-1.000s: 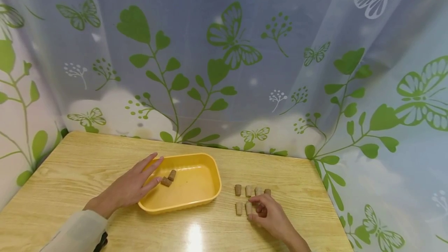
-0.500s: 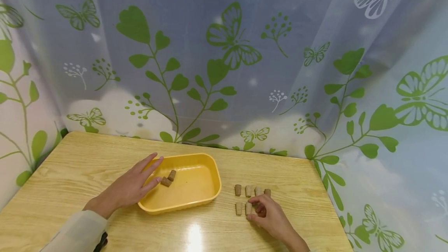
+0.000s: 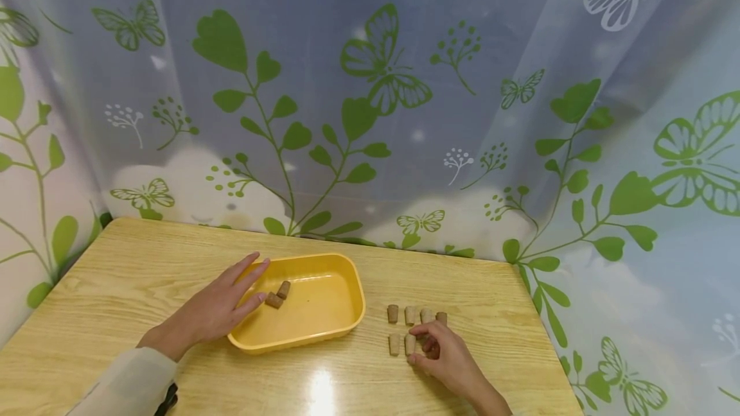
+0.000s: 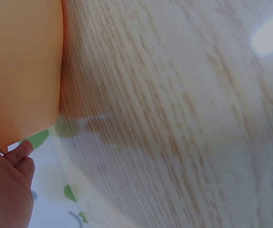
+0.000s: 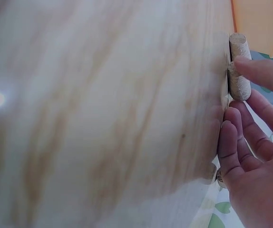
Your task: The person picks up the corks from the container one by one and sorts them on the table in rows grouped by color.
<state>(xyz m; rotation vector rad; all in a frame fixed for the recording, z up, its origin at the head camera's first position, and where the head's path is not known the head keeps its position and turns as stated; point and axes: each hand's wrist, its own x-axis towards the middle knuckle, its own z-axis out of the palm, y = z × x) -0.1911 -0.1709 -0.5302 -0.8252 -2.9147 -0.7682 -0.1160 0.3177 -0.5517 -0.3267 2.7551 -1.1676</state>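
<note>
My right hand point(image 3: 445, 355) pinches a light tapered cork point(image 3: 410, 344) between thumb and index finger, low over the table; the other fingers curl in beneath the palm. In the right wrist view the cork point(image 5: 239, 88) shows between thumb and fingertip. Just left of it stands a second light cork point(image 3: 394, 344). Behind these runs a row of corks: a brown one point(image 3: 393, 313), two light ones point(image 3: 410, 315) and a brown one point(image 3: 442, 318) partly hidden by my hand. My left hand point(image 3: 216, 305) rests with spread fingers over the left end of a yellow tray point(image 3: 347, 332).
Two brown corks point(image 3: 274, 300) lie inside the tray near my left fingertips. The wooden table point(image 3: 173, 242) ends at the back against a patterned curtain point(image 3: 324, 146), which also hangs along both sides.
</note>
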